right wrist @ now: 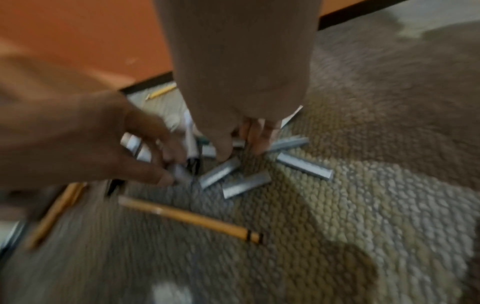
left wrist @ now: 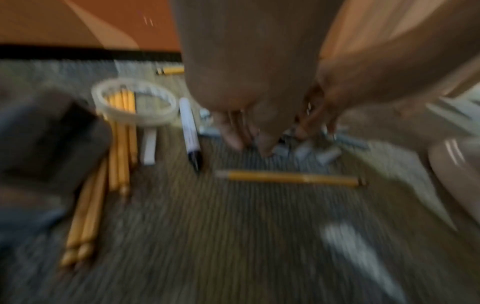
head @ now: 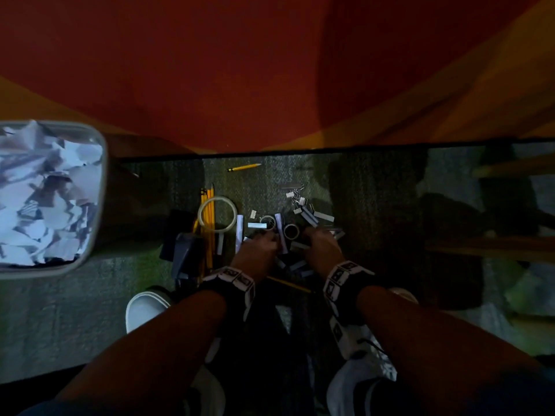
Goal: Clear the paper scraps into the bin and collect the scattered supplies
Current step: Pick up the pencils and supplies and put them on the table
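Observation:
A grey bin (head: 100, 187) stuffed with white paper scraps (head: 45, 199) stands on the carpet at the left. Both hands reach down into a heap of grey staple strips (right wrist: 246, 184) between my feet. My left hand (head: 264, 235) pinches one staple strip (right wrist: 179, 174) between thumb and fingers. My right hand (right wrist: 241, 148) has thumb and fingertips closed down on another strip in the heap. Around them lie a loose pencil (right wrist: 189, 218), a white marker (left wrist: 191, 131), a clear tape ring (left wrist: 135, 102) and a bundle of yellow pencils (left wrist: 122, 144).
A black boxy object (head: 183, 244) sits left of the pencils. One pencil (head: 244, 167) lies by the black baseboard under the orange wall (head: 240, 70). Small tape rolls (head: 291, 231) and clips (head: 295, 193) lie beyond the hands. Wooden furniture legs (head: 495, 247) stand at the right.

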Motion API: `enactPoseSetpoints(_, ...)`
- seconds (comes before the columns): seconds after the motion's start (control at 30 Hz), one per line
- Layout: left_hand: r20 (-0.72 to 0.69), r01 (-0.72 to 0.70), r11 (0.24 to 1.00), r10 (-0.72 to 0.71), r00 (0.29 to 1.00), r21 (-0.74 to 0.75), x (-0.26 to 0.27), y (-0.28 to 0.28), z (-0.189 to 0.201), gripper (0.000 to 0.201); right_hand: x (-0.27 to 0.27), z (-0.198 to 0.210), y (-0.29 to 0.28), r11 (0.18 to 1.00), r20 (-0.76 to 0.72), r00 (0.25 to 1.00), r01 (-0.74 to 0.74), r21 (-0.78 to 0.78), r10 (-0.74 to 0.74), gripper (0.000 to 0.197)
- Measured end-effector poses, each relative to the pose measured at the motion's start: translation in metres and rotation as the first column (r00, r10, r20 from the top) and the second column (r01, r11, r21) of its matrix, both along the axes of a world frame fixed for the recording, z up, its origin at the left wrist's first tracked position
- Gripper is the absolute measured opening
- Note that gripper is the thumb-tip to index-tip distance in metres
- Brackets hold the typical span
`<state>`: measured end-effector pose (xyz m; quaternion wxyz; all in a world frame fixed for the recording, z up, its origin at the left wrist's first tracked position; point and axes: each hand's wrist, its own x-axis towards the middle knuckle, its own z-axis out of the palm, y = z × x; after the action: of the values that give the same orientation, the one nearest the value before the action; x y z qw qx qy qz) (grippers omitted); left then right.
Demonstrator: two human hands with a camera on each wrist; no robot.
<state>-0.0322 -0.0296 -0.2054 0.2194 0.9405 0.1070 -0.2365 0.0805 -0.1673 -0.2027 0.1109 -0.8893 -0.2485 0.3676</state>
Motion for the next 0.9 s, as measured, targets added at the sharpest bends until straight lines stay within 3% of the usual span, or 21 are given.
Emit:
enactPoseSetpoints(0.2,0.054,0.115,0.989,-0.12,0.991,0.093,-0.013,-0.001,-0.014,0.034,0.011,0.008,0.009,0.996,-0.06,0.995,-0.084,-0.015,0.083,0.03)
enactPoseSetpoints(0.33,0.048,0.051,0.999,-0.051,0.998,-0.005,0.008,0.011,0.02,0.042,0.041,0.041,0.023,0.987,-0.133,0.978,-0.163,0.001,0.162,0.025)
enactPoseSetpoints(0.43,-0.044,-0.141,0.989,0.139,0.989,-0.037,0.031,0.025,0.066,0.041,0.07,0.075,0.031,0.984,-0.161,0.971,-0.177,0.006,0.176,0.015)
enactPoseSetpoints(0.57,0.068,-0.351,0.93,0.359,0.931,-0.105,0.058,0.035,0.142,0.005,0.101,0.132,0.03,0.972,-0.12,0.966,-0.233,-0.003,0.231,0.024)
enactPoseSetpoints(0.63,0.093,-0.404,0.9,0.422,0.902,-0.166,0.068,0.032,0.176,0.017,0.106,0.168,0.025,0.966,-0.039,0.966,-0.257,-0.03,0.256,0.026)
enactPoseSetpoints(0.77,0.18,-0.38,0.912,0.404,0.897,-0.155,0.085,0.015,0.243,0.023,0.11,0.242,0.003,0.961,0.006,0.961,-0.275,0.035,0.275,0.013)
enactPoseSetpoints(0.9,0.243,-0.345,0.923,0.379,0.893,-0.172,0.092,-0.006,0.294,0.016,0.105,0.305,-0.011,0.953,0.102,0.95,-0.301,0.042,0.296,0.022)
